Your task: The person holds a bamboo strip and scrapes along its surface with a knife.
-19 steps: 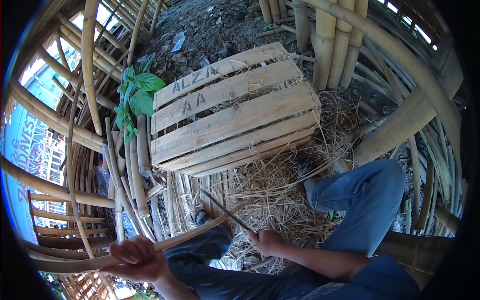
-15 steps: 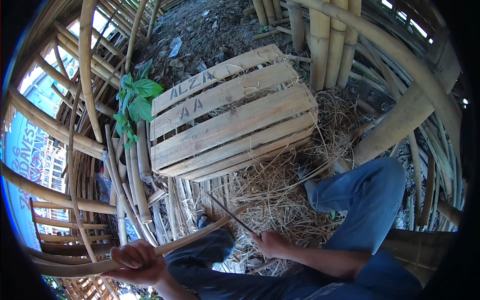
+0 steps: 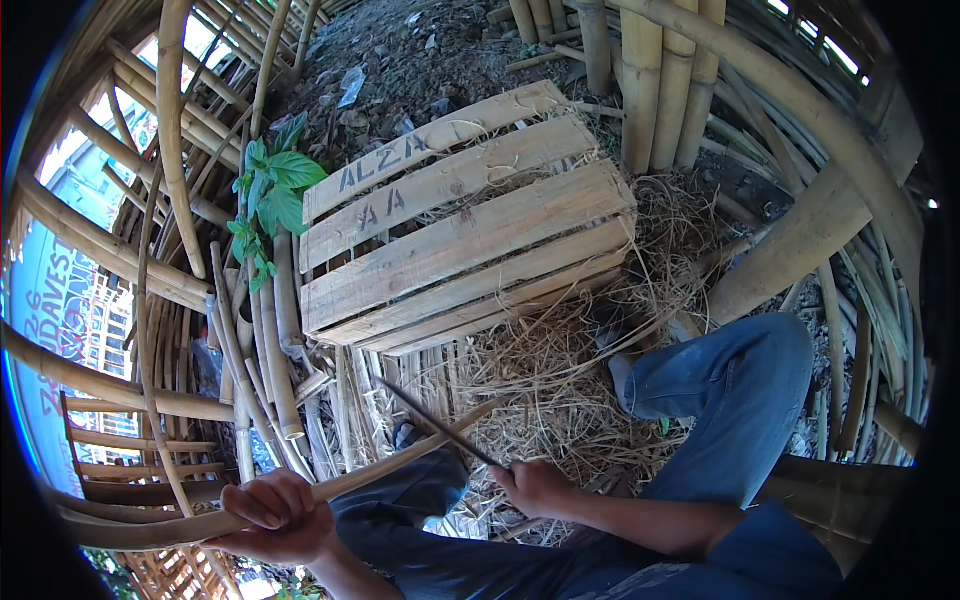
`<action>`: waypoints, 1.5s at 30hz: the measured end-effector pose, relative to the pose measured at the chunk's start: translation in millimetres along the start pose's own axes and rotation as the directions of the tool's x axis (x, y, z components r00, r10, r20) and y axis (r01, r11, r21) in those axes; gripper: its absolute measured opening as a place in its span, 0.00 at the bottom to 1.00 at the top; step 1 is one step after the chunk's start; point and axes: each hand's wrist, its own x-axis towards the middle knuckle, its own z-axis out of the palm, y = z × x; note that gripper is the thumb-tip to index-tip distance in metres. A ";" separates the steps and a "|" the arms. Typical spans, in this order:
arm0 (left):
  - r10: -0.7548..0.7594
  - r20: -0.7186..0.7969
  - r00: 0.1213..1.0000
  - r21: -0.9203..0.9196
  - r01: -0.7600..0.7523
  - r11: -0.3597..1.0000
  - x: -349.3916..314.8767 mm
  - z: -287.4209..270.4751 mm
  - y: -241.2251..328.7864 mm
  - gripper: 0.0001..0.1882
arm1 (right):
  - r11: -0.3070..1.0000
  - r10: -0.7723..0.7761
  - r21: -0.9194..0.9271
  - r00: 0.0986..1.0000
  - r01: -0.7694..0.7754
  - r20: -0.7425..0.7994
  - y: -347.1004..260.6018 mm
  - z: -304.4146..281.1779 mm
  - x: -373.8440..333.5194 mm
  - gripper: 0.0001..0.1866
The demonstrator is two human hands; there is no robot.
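My left hand (image 3: 280, 518) is wrapped round a long, pale bamboo strip (image 3: 385, 471), at the lower left. The strip slants up to the right across my bent leg, and its narrow end lies over the shavings. My right hand (image 3: 538, 489) grips a knife (image 3: 428, 416) with a long, dark, thin blade; its handle is mostly hidden in my fingers. The blade crosses the strip near that narrow end, its tip pointing up and left toward the crate. Whether the edge touches the strip I cannot tell.
A slatted wooden crate (image 3: 460, 235) stands just ahead of my legs. Bamboo shavings (image 3: 560, 400) cover the ground between my knees. Bamboo poles (image 3: 655, 95) rise at the far right, more rails (image 3: 120, 385) at the left. A leafy green plant (image 3: 275, 185) grows beside the crate.
My right hand has shifted slightly left, and the knife's tip has swung left, farther past the strip. My left hand keeps its hold on the strip, nearly still.
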 end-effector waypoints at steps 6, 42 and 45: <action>0.011 -0.139 0.990 -0.005 -0.012 1.000 1.2 -3.3 -3.8 0.32 | 0.999 0.009 0.045 1.000 -0.009 0.012 5.5 1.6 -1.2 0.37; -0.096 -0.244 0.965 -0.065 0.083 0.994 12.8 -17.3 -2.5 0.31 | 1.000 0.022 0.017 1.000 -0.022 0.011 29.2 9.4 20.3 0.40; -0.091 -0.213 0.973 -0.029 0.086 0.996 13.9 -16.8 -1.9 0.31 | 0.994 0.112 0.017 0.988 -0.110 -0.109 31.4 2.6 21.8 0.39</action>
